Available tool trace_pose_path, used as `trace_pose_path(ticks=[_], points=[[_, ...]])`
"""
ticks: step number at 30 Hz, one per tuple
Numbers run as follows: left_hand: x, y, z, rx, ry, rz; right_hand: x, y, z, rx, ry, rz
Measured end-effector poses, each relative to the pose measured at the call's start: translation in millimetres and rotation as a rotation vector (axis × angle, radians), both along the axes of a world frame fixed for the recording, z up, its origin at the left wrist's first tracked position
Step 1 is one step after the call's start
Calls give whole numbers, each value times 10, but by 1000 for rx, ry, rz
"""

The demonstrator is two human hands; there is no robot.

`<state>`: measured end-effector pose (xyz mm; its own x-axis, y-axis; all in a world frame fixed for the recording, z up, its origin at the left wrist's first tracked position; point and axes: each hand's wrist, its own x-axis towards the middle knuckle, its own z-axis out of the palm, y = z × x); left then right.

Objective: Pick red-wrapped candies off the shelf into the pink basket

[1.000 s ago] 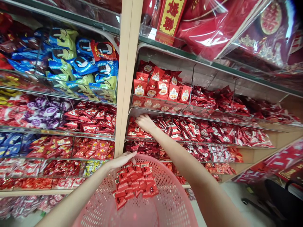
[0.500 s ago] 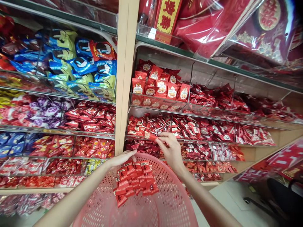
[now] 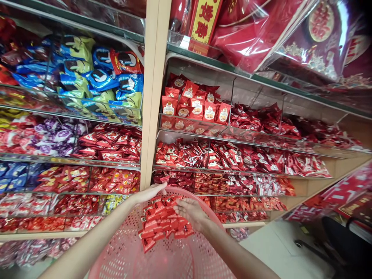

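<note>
A pink perforated plastic basket (image 3: 122, 248) tilts toward me, low in the middle of the view. My left hand (image 3: 151, 193) is closed on its far rim, with the thumb side partly hidden. Inside, several small red candy packets (image 3: 159, 224) lie in overlapping rows against the basket's far wall. My right hand (image 3: 190, 213) is over the upper right of these rows, fingers bent together, with a red candy packet (image 3: 171, 201) at the fingertips. Just beyond the rim, shelf bins hold similar red packets (image 3: 168, 155).
A wooden post (image 3: 154, 97) divides the shelves. To its left are bins of blue snack packs (image 3: 101, 79) and purple wrapped candies (image 3: 62, 135). Red bags with round cookie pictures (image 3: 197, 108) stand to its right. A black chair (image 3: 328, 240) is on the floor at lower right.
My right hand has moved down and left from the red packet bin into the basket, carrying a red candy packet. My left hand stays on the rim.
</note>
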<state>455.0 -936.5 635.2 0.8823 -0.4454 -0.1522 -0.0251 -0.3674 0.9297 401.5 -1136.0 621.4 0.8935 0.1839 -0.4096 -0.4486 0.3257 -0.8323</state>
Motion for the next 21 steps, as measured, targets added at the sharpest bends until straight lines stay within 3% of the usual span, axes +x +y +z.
trace_pose_path(ticks=[10, 21], points=[[36, 51, -84, 18, -13, 1, 108, 259, -101, 86, 70, -90], [23, 49, -28, 42, -20, -19, 71, 224, -35, -290, 131, 79]])
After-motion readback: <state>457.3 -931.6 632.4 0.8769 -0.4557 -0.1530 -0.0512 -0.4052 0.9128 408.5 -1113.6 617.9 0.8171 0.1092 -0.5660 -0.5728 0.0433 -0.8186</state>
